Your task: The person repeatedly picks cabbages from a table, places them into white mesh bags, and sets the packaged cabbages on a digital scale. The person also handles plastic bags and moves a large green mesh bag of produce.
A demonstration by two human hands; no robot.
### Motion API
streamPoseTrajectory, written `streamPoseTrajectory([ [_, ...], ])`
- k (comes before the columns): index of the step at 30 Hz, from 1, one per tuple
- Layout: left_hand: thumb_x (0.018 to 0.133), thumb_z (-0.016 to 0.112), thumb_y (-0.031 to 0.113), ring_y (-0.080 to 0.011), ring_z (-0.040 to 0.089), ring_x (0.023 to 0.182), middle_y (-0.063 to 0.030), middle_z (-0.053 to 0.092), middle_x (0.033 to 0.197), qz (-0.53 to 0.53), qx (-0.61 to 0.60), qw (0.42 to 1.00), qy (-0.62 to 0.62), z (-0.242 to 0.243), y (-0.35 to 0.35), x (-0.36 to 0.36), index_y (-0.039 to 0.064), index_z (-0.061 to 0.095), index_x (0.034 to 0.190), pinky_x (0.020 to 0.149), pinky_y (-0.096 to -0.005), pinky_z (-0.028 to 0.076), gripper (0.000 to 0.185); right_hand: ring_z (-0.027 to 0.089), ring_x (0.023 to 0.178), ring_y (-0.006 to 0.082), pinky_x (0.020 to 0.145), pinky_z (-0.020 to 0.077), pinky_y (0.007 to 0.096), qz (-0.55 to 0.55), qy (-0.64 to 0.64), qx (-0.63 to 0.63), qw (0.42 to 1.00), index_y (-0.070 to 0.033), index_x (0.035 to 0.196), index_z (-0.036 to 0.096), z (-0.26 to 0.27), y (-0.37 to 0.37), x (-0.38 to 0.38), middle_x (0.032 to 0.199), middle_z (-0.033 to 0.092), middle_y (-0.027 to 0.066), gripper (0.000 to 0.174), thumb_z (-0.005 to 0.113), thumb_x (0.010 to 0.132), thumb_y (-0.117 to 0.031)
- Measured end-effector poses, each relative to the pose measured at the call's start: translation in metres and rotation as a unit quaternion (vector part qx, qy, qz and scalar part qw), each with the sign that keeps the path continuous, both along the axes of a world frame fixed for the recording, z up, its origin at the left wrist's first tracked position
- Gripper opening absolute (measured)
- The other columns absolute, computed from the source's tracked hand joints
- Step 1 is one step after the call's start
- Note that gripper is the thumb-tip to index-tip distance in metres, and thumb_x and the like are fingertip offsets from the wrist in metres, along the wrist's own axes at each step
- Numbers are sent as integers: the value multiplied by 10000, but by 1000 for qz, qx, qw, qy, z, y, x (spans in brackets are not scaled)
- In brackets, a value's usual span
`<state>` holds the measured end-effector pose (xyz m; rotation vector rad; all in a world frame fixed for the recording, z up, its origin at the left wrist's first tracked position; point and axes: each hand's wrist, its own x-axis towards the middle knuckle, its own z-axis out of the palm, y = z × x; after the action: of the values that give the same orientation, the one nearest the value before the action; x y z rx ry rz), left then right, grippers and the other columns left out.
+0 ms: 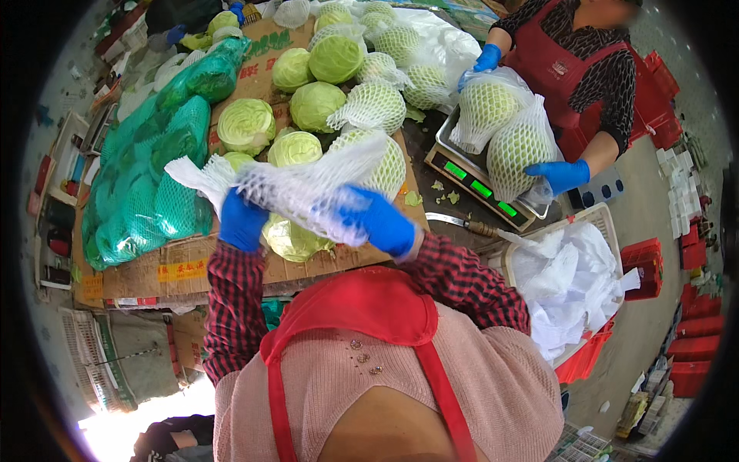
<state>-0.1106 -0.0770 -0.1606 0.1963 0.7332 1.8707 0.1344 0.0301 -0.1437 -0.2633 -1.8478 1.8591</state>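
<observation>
My left hand [242, 222], in a blue glove, is closed around white foam net sleeves [288, 183], with a bunched end sticking out to its left. My right hand [378, 219], also blue-gloved and blurred by motion, holds the other side of the netting, which covers part of its fingers. Directly beneath the net, a bare green cabbage [294, 242] sits on the cardboard [185, 254]. Farther back are several bare cabbages [247, 125]. A cabbage in a foam net [392, 164] lies just beyond my right hand.
Green mesh sack [153, 173] of cabbages at left. At right, a co-worker's gloved hands [557, 173] touch netted cabbages [519, 153] on a digital scale [479, 190]. A wooden-handled curved knife [462, 222] lies near a basket [613, 242] full of foam nets. Another person's gloved hand [176, 34] shows far left.
</observation>
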Motion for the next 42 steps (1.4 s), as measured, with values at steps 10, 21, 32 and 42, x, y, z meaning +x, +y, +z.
streamPoseTrajectory([
  [10,641,749,48,-113,568,862,-50,633,903,-158,-236,774,566,14,-4,54,7,592,1009,777,-279,460,402,586,898,157,778,494,300,0,131,-208,969,-13,1086,518,5,49,58,1042,576,91,238,483,868,-102],
  [21,768,644,199,-217,580,947,-124,599,1061,-401,157,854,293,57,-80,22,-24,542,1122,865,-325,435,431,589,776,228,707,466,307,303,-496,184,792,-38,878,637,19,34,44,907,621,90,426,533,833,-449],
  [32,740,560,211,-313,571,557,-130,553,580,-109,-213,253,937,60,-12,-18,140,524,1006,516,-446,437,277,597,677,295,580,476,368,-65,-240,656,712,-26,827,555,-10,17,-26,782,587,141,141,555,713,-110],
  [42,573,633,18,-292,211,1314,-178,216,1411,-231,-127,665,699,-77,-53,-37,62,132,1397,1057,-337,231,965,315,1257,211,1019,309,352,90,-165,-54,981,-65,1403,93,-92,-10,-5,1404,257,117,942,711,699,-167],
])
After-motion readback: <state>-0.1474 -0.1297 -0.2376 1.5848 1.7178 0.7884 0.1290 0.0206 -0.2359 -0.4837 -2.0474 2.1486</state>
